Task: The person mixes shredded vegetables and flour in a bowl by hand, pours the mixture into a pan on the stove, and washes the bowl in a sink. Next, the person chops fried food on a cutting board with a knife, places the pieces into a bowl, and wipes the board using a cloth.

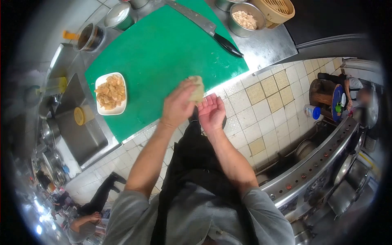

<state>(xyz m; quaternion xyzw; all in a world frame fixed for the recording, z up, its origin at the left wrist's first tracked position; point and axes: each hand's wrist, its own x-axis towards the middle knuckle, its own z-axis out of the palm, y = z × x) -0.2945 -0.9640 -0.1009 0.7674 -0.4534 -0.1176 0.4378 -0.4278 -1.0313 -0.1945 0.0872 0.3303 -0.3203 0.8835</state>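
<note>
My left hand (176,104) is closed on a folded, pale yellowish cloth (197,89) over the near edge of the green cutting board (159,61). Just to the right, my right hand (211,111) is open with its palm up, fingertips close to the cloth's lower edge. A white dish (125,96) of light brown, cut-up pieces of food sits at the board's left side. Across the far right of the board lies a large knife (204,25) with a black handle.
Metal bowls, one holding chopped pale food (245,19), and a bamboo steamer (277,10) stand at the back. A sink (81,134) is at left. A stove (314,167) lies right; other people are at far right and lower left.
</note>
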